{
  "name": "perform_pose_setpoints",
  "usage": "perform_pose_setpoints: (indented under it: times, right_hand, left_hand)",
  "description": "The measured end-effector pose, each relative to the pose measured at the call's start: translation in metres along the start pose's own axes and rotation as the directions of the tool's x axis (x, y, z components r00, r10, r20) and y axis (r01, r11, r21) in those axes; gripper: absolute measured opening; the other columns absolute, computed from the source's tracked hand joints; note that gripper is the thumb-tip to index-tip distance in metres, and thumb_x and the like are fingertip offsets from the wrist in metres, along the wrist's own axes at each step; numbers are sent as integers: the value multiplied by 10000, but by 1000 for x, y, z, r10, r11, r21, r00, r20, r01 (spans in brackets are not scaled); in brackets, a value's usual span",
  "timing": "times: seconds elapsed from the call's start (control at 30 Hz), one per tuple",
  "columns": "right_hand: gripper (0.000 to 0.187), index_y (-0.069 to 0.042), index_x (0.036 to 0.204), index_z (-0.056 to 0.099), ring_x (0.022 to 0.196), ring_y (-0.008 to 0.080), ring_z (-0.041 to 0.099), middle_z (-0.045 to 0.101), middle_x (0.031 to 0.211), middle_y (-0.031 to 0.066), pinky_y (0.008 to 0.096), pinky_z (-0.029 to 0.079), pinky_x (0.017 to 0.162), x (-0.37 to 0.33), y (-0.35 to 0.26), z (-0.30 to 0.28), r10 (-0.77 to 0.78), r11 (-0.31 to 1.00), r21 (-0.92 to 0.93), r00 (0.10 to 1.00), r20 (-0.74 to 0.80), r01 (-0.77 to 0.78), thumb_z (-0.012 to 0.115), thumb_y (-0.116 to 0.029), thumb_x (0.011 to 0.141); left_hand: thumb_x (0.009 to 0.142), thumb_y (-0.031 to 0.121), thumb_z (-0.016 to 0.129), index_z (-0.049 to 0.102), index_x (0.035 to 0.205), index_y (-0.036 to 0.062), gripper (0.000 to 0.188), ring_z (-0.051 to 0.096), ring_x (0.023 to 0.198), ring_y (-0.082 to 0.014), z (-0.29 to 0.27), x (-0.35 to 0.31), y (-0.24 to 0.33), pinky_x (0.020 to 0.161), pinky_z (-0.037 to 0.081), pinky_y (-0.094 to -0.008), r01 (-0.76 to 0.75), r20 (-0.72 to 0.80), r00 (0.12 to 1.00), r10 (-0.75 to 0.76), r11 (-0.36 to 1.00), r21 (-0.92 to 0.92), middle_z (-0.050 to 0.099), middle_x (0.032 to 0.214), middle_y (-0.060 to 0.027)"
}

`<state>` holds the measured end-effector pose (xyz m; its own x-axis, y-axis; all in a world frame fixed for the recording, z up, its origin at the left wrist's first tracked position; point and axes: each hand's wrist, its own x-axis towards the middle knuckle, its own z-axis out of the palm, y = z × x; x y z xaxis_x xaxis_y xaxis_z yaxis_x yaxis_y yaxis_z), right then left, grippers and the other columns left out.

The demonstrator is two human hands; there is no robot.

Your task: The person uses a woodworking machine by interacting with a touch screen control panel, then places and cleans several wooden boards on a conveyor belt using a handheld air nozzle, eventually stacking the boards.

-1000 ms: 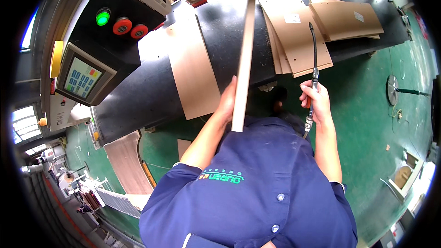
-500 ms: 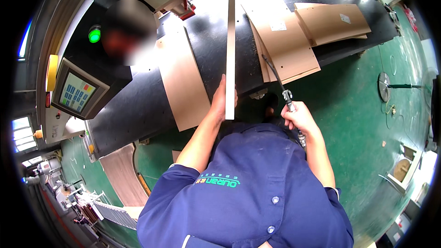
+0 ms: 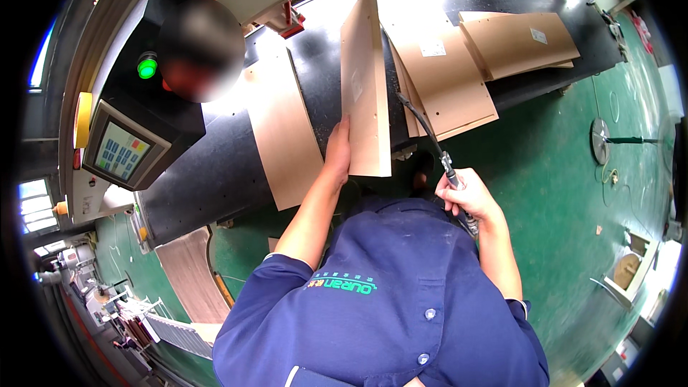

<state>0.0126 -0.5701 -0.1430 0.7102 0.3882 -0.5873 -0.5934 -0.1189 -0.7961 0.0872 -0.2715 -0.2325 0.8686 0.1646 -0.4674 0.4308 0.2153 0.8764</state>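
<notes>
My left hand (image 3: 339,149) grips the near end of a light wooden panel (image 3: 364,86). The panel stands on its long edge above the black worktable (image 3: 215,186), leaning so that its left face shows, with a pale label and small holes along one edge. In my right hand (image 3: 469,195) is an air blow gun (image 3: 448,165), fingers wrapped round its body. Its long thin black nozzle points up and left, the tip just right of the panel and apart from it. Part of the left hand's fingers is hidden by the panel.
A flat panel (image 3: 283,129) lies left of my left hand. Labelled panels (image 3: 448,79) and another panel stack (image 3: 523,43) rest to the right. At the far left stands a control screen (image 3: 120,147). Red clamps (image 3: 290,20) line the table's back. The floor (image 3: 545,172) is green.
The panel has turned from nearly edge-on to leaning, so its broad left face now shows. My left hand turned with it. The air blow gun shifted slightly left and down.
</notes>
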Motion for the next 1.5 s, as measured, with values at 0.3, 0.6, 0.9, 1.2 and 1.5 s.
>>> perform_pose_setpoints:
  times: [0.3, 0.6, 0.9, 1.2, 1.5]
  right_hand:
    - [163, 14, 895, 646, 548, 110, 614, 623, 667, 52, 222, 504, 475, -5, -8, -16, -191, 967, 128, 960, -202, 220, 737, -111, 841]
    - [396, 50, 1224, 598, 569, 68, 587, 653, 793, 44, 198, 439, 496, 14, -30, -17, -279, 886, 236, 866, -415, 399, 696, -190, 924]
    - [362, 20, 1110, 587, 748, 57, 537, 582, 874, -25, 214, 459, 704, 17, -30, -53, -360, 788, 208, 708, -608, 579, 749, -44, 793]
    - [436, 36, 1243, 538, 999, 201, 646, 658, 1103, 99, 326, 514, 927, 22, -25, -168, -303, 532, 395, 604, -737, 749, 691, 0, 837]
    - [376, -26, 1179, 538, 1011, 197, 591, 583, 1051, 44, 331, 482, 962, 65, -13, -278, -268, 505, 370, 549, -792, 780, 713, 10, 848]
  left_hand:
    - [1036, 514, 408, 512, 1331, -50, 645, 631, 1024, -182, 15, 3, 29, 911, 490, -311, 77, 45, 996, -76, 996, -40, 646, 1182, -146]
    - [1023, 499, 459, 551, 1223, -50, 592, 588, 1080, -219, 67, -10, 24, 954, 440, -343, -56, 109, 994, 21, 940, 335, 634, 1176, -190]
    - [992, 492, 502, 522, 1194, -57, 586, 639, 1035, -449, 149, -9, 53, 907, 474, -451, -318, 238, 945, 224, 797, 513, 650, 1080, -324]
    - [976, 491, 517, 456, 1299, -57, 639, 591, 1137, -386, 178, 28, 86, 964, 456, -426, -296, 283, 949, 141, 712, 637, 590, 1202, -283]
    - [878, 525, 636, 446, 1304, -42, 734, 555, 1170, -380, 140, 66, 25, 974, 459, -431, -123, 102, 992, 69, 569, 813, 489, 1336, -243]
